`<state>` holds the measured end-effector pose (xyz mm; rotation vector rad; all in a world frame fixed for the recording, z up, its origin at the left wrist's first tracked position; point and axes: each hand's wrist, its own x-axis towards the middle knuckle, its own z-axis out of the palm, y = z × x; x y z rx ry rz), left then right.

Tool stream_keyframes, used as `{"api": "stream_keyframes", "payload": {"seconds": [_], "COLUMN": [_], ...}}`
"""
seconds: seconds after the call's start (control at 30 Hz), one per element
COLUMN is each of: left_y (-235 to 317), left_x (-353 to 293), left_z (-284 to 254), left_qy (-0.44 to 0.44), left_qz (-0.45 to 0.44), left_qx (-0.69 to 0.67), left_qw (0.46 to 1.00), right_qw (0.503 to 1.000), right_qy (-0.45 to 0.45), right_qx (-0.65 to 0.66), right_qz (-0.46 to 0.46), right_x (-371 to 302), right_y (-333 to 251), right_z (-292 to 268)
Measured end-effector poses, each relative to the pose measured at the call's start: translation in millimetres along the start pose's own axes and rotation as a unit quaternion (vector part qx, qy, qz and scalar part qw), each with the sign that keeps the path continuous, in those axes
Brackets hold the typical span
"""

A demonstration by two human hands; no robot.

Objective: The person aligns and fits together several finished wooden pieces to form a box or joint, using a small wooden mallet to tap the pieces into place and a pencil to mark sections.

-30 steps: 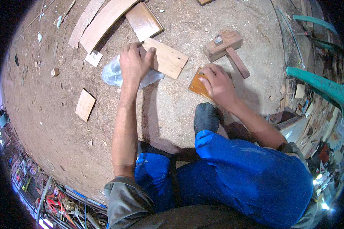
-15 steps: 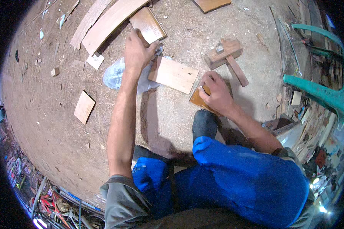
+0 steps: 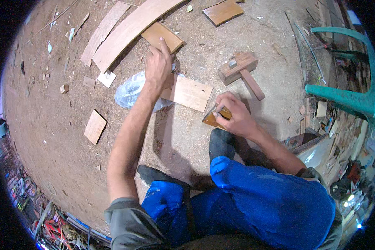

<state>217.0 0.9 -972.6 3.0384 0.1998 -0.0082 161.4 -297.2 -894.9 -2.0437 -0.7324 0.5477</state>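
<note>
A pale rectangular wooden board (image 3: 190, 94) lies on the ground in front of me, its left end over a clear plastic bag (image 3: 130, 89). My left hand (image 3: 158, 68) is above that end, index finger stretched out over a varnished brown wooden panel (image 3: 163, 35) farther away. Whether the fingertip touches the panel I cannot tell. By the pale board's right end, my right hand (image 3: 237, 116) has its fingers curled and the thumb bent in, gripping a second brown wooden panel (image 3: 212, 119). That hand hides most of this panel.
A wooden hand plane (image 3: 238, 68) with a crosswise handle rests beyond my right hand. Another brown panel (image 3: 223, 12) lies far off. Long pale boards (image 3: 125, 37) lie far left, a small offcut (image 3: 95, 126) nearer. A green plastic chair (image 3: 341, 98) stands at right.
My left hand's index finger has straightened out over the far brown panel. My right hand stays at its panel, with the thumb slightly shifted. The whole view has shifted a little.
</note>
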Motion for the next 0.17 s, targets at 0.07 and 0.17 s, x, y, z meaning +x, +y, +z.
{"api": "stream_keyframes", "payload": {"seconds": [0.07,0.17], "left_y": [-15.9,-36.9], "left_x": [-0.3,2.1], "left_z": [-1.1,-31.7], "left_qy": [0.009,-0.016], "left_qz": [0.039,0.070], "left_qx": [0.049,0.056], "left_qw": [0.998,0.996], "right_qw": [0.999,0.999], "right_qy": [0.015,0.028], "right_qx": [0.038,0.025], "right_qz": [-0.027,-0.035], "right_x": [1.7,-0.3], "right_y": [-0.1,2.7], "right_z": [-1.2,-5.8]}}
